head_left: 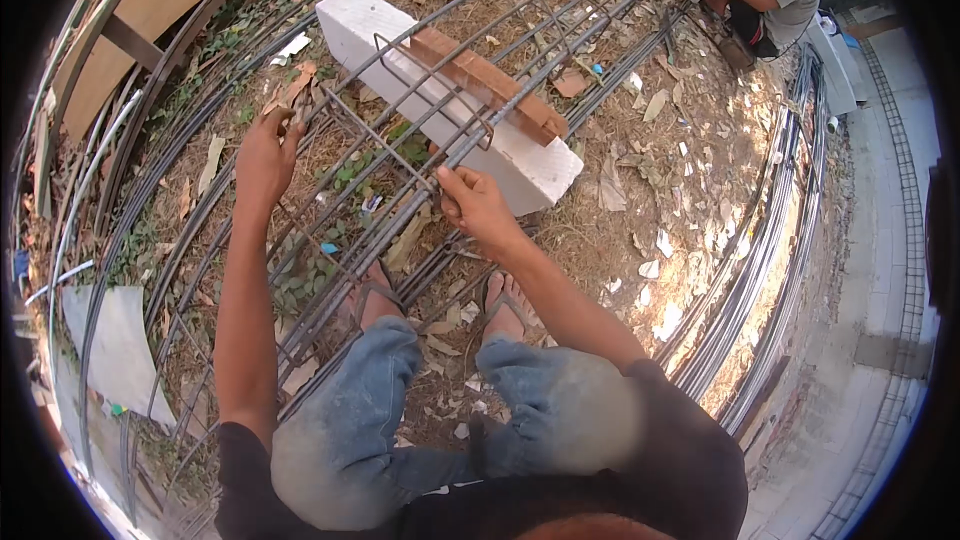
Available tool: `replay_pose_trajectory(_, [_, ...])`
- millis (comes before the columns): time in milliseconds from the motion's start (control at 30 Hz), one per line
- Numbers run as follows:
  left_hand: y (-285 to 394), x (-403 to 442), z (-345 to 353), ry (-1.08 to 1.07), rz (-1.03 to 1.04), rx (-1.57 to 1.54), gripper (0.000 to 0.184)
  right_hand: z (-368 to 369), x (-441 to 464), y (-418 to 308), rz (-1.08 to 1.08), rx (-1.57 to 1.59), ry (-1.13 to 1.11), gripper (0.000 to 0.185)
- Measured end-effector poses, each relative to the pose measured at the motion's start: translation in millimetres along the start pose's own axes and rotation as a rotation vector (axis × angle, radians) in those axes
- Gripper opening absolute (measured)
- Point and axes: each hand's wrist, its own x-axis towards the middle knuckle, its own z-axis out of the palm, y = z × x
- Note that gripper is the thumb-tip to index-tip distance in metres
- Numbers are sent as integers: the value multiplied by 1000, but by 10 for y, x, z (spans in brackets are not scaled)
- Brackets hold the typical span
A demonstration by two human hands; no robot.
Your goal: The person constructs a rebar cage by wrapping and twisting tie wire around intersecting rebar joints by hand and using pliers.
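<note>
A long cage of steel bars [400, 202] runs diagonally from the lower left to the upper right. It crosses over a white block [440, 120] with a reddish-brown wooden piece [490, 85] on top. My right hand [478, 208] is closed on a bar at the near side of the cage, close to a crossing stirrup. At the far side, my left hand [268, 155] has its thumb and fingertips bent together near the end of a stirrup; what they hold, if anything, is too small to name.
Another person [785, 0] sits at the upper right by the cage's far end. Bundled bars [750, 270] lie on the right beside a pale paved strip [890, 240]. Curved boards [125, 35] stand at the upper left. Leaves and scraps litter the ground.
</note>
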Motion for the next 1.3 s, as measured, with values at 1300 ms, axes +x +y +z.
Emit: replay_pose_trajectory(1300, [1970, -145, -767, -236, 718, -809, 19, -1117, -1434, -1307, -738, -357, 220, 35])
